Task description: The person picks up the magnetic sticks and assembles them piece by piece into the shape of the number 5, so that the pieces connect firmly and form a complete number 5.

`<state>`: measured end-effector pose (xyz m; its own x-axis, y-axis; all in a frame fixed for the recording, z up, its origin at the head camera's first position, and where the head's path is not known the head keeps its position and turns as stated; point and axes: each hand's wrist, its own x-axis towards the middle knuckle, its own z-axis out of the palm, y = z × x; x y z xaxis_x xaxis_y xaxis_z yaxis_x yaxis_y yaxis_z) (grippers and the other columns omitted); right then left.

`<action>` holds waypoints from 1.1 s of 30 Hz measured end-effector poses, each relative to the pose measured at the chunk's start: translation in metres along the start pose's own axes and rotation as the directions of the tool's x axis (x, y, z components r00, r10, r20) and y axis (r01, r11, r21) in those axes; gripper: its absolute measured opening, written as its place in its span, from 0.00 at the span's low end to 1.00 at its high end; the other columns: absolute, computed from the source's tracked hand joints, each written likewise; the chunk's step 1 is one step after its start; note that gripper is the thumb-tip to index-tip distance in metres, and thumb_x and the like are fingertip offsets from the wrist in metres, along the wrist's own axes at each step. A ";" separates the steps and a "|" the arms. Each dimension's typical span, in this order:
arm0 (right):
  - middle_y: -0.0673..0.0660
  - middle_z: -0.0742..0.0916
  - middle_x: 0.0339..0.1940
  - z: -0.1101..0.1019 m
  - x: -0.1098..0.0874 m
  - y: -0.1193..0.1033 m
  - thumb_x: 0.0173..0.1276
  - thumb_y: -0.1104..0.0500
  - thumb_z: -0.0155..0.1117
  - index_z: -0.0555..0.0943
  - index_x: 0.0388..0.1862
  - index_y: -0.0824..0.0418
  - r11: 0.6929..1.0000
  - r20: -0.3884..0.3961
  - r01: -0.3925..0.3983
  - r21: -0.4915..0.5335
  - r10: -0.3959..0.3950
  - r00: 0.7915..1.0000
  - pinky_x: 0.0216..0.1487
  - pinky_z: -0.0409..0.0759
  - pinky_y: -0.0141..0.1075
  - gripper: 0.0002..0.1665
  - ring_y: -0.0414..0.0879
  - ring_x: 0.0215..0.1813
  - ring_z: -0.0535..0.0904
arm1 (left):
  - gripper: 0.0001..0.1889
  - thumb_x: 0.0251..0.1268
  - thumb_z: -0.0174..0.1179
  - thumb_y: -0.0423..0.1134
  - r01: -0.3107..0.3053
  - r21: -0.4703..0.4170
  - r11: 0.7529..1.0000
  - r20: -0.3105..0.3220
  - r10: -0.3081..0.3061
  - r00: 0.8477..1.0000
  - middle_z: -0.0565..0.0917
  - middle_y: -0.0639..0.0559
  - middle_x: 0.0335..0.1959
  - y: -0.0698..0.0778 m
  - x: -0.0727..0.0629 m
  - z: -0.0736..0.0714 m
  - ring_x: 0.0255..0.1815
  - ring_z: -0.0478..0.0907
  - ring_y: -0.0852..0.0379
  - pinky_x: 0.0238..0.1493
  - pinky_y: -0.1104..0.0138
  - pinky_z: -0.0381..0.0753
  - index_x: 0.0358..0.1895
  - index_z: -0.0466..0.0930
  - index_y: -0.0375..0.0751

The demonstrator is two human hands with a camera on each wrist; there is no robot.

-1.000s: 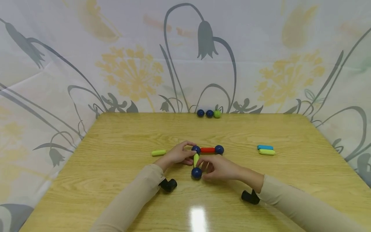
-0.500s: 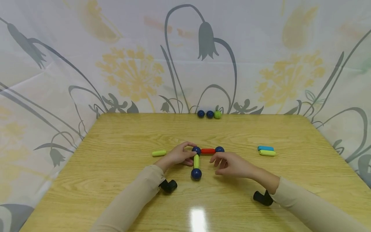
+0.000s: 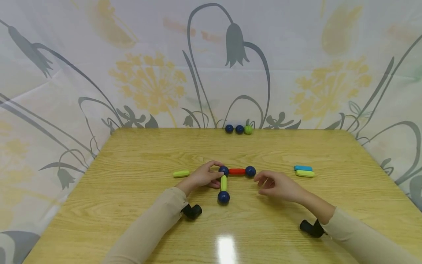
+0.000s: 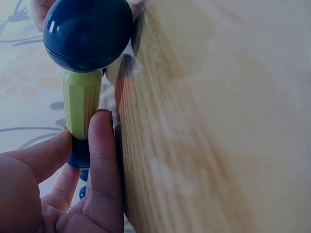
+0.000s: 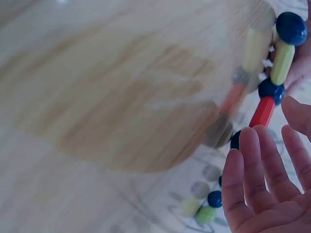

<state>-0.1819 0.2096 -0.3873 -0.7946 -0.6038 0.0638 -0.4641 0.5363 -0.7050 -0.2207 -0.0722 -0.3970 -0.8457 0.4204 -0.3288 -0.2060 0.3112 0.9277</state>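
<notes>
Left hand point(image 3: 200, 176)'s pinching the corner ball point(image 3: 225, 169) mid-frame, prob to steady the L-shape point(image 3: 224, 182), while the right hand point(image 3: 280, 186), center-right, hangs empty, fingers loose.

A glossy wooden table point(image 3: 254, 220) stands before a pale grey-and-yellow floral backdrop point(image 3: 211, 66).

Just below the centre of the head view, the glossy dark blue corner ball point(image 3: 224, 169) is held by the left hand point(image 3: 203, 176). A red rod point(image 3: 237, 171) runs from it rightward to the blue right ball point(image 3: 250, 171). A ribbed yellow-green rod point(image 3: 224, 183) runs down the frame to the blue lower ball point(image 3: 223, 197), completing an L. The right hand point(image 3: 279, 185) is apart, just beside the right ball.
</notes>
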 end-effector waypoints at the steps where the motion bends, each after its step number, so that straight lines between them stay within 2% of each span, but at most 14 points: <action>1: 0.54 0.82 0.36 -0.001 -0.002 0.001 0.60 0.62 0.68 0.78 0.47 0.64 1.000 -0.005 -0.005 0.001 0.005 1.000 0.36 0.79 0.34 0.16 0.40 0.35 0.78 | 0.20 0.70 0.51 0.34 0.001 0.000 1.000 0.002 -0.001 1.000 0.81 0.43 0.38 0.000 0.000 0.000 0.26 0.79 0.56 0.31 0.64 0.83 0.64 0.66 0.41; 11: 0.54 0.82 0.36 -0.018 -0.016 0.007 0.61 0.61 0.67 0.78 0.46 0.64 0.999 -0.052 -0.049 -0.017 0.048 0.998 0.34 0.79 0.33 0.15 0.41 0.33 0.77 | 0.20 0.70 0.51 0.34 -0.007 -0.004 1.000 0.003 0.007 1.000 0.80 0.43 0.36 0.000 -0.001 0.000 0.25 0.79 0.56 0.31 0.64 0.83 0.63 0.66 0.41; 19: 0.54 0.82 0.36 -0.028 -0.024 0.011 0.60 0.63 0.68 0.78 0.46 0.66 0.996 -0.112 -0.038 -0.077 0.029 0.993 0.32 0.78 0.34 0.16 0.42 0.34 0.78 | 0.20 0.70 0.51 0.34 -0.011 -0.013 1.000 0.014 0.011 1.000 0.81 0.42 0.36 -0.001 0.001 0.000 0.25 0.79 0.56 0.31 0.64 0.83 0.64 0.66 0.40; 33: 0.57 0.82 0.38 -0.042 -0.037 0.024 0.59 0.62 0.68 0.78 0.47 0.66 0.990 -0.173 -0.113 -0.088 0.097 0.980 0.33 0.79 0.34 0.17 0.44 0.35 0.80 | 0.20 0.70 0.52 0.34 -0.009 -0.005 1.000 0.010 0.009 1.000 0.81 0.42 0.36 -0.001 0.000 0.000 0.26 0.79 0.56 0.31 0.64 0.83 0.64 0.66 0.40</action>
<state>-0.1800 0.2697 -0.3768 -0.8915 -0.4377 0.1167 -0.4038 0.6509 -0.6429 -0.2204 -0.0728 -0.3980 -0.8428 0.4313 -0.3218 -0.2004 0.3034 0.9315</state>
